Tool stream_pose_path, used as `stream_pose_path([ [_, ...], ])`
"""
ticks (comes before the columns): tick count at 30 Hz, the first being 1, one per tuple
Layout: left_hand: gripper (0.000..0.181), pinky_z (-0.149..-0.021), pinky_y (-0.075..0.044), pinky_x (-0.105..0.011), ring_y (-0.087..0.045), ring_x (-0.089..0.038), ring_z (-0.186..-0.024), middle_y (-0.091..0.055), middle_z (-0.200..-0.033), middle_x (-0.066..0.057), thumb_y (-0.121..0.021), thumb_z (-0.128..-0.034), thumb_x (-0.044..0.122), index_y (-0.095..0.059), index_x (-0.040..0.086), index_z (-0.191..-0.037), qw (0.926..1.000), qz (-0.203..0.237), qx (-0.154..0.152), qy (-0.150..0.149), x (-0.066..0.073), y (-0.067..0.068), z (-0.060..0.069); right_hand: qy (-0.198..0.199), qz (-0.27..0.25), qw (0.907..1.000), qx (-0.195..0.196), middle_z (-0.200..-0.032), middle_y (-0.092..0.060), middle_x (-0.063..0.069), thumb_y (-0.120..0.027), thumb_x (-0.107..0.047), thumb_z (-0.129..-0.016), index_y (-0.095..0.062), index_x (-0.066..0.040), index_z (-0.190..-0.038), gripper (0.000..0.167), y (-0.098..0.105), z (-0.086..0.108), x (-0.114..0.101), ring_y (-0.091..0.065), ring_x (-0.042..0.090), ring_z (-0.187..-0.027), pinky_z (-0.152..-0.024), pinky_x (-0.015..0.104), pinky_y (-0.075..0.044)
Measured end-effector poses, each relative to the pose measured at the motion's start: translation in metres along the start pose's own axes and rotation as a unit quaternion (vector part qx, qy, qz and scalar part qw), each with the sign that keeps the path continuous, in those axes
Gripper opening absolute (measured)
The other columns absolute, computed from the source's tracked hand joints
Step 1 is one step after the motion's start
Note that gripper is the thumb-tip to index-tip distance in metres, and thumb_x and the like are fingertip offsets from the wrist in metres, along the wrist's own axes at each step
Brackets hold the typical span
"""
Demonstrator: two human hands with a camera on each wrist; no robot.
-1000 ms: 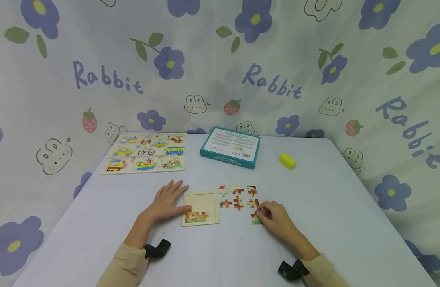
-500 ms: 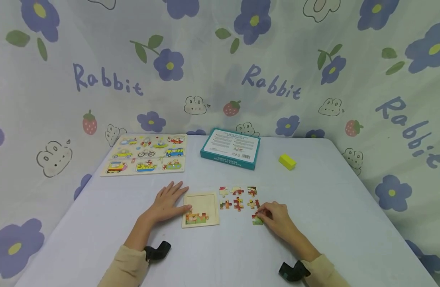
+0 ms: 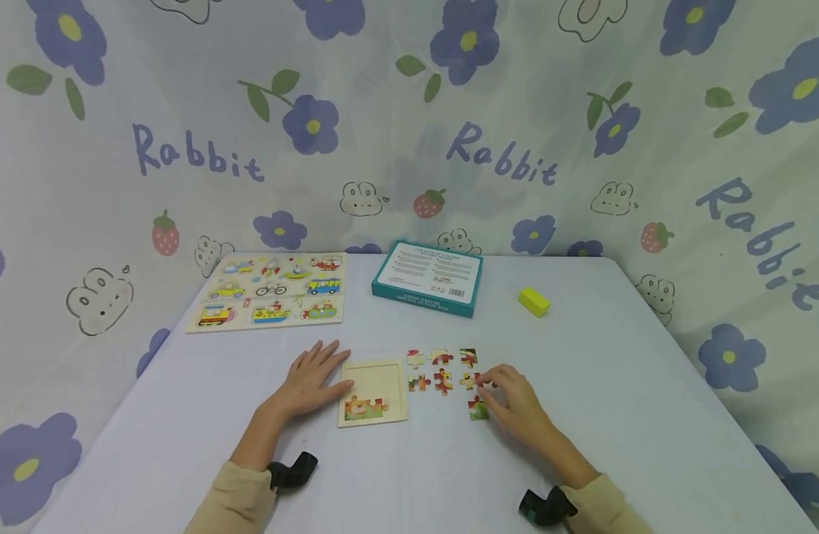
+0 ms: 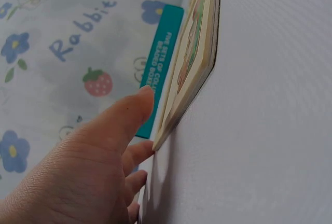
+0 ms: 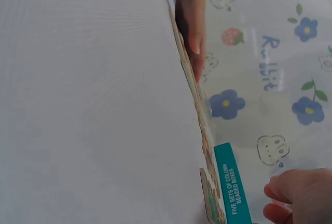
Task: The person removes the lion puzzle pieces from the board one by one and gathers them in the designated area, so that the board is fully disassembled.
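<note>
My left hand [image 3: 312, 382] lies with spread fingers at the left side of a square wooden puzzle tray [image 3: 373, 426], its thumb over the tray's left rim. A few joined jigsaw pieces [image 3: 366, 408] sit in the tray's lower left corner. To the right of the tray, several loose jigsaw pieces lie face up in rows, among them a bear-face piece [image 3: 443, 381] and a green piece [image 3: 478, 409]. My right hand [image 3: 516, 404] hovers at the rightmost pieces, thumb and index finger apart. In the right wrist view nothing shows between those fingertips.
A wooden vehicle puzzle board [image 3: 269, 293] lies at the back left. Beside it is a teal box [image 3: 428, 278] with a white printed panel, and farther right a yellow block [image 3: 534, 302]. A patterned curtain [image 3: 396, 148] hangs behind the white table [image 3: 636, 400].
My right thumb and index finger have come off the green piece and spread apart, leaving it on the table. The left hand keeps its place at the tray.
</note>
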State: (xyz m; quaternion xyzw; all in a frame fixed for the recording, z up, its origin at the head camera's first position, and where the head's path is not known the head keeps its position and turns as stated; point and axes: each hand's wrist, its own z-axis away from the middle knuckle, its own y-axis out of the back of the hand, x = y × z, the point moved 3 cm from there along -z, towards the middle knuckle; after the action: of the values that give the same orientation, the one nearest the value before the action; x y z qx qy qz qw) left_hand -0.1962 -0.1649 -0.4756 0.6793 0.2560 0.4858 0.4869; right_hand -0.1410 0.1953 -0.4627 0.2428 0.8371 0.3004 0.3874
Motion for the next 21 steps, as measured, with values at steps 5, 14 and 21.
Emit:
stream_pose_path([
  [5, 0.069, -0.105, -0.007, -0.058, -0.011, -0.037, -0.136, -0.025, -0.148, -0.012, -0.049, -0.0855, 0.058, -0.041, 0.014, -0.139, 1.0000, 0.001, -0.003, 0.004, -0.003, -0.003, 0.000, 0.028, 0.018, 0.9995, -0.003, -0.100, -0.054, 0.003, -0.072, -0.005, -0.077, -0.065, -0.006, -0.095, 0.020, -0.001, -0.007, -0.006, -0.049, 0.019, -0.098, -0.079, 0.037, -0.047],
  [14, 0.083, -0.104, -0.009, -0.058, -0.011, -0.037, -0.136, -0.026, -0.148, -0.011, -0.054, -0.0751, 0.067, -0.042, 0.015, -0.138, 0.9999, -0.009, -0.009, 0.005, -0.005, -0.007, -0.001, 0.094, 0.045, 0.9927, -0.062, -0.116, -0.051, 0.018, -0.071, -0.009, -0.078, -0.061, -0.006, -0.104, 0.028, -0.016, -0.024, -0.026, -0.043, 0.028, -0.105, -0.084, 0.044, -0.040],
  [21, 0.087, -0.104, -0.010, -0.059, -0.012, -0.037, -0.136, -0.026, -0.148, -0.011, -0.057, -0.0718, 0.069, -0.041, 0.016, -0.139, 0.9997, -0.023, -0.008, -0.001, -0.005, -0.006, -0.003, 0.124, 0.066, 0.9838, -0.111, -0.122, -0.050, 0.013, -0.068, -0.016, -0.081, -0.061, -0.012, -0.108, 0.029, -0.033, -0.037, -0.042, -0.039, 0.029, -0.114, -0.092, 0.046, -0.036],
])
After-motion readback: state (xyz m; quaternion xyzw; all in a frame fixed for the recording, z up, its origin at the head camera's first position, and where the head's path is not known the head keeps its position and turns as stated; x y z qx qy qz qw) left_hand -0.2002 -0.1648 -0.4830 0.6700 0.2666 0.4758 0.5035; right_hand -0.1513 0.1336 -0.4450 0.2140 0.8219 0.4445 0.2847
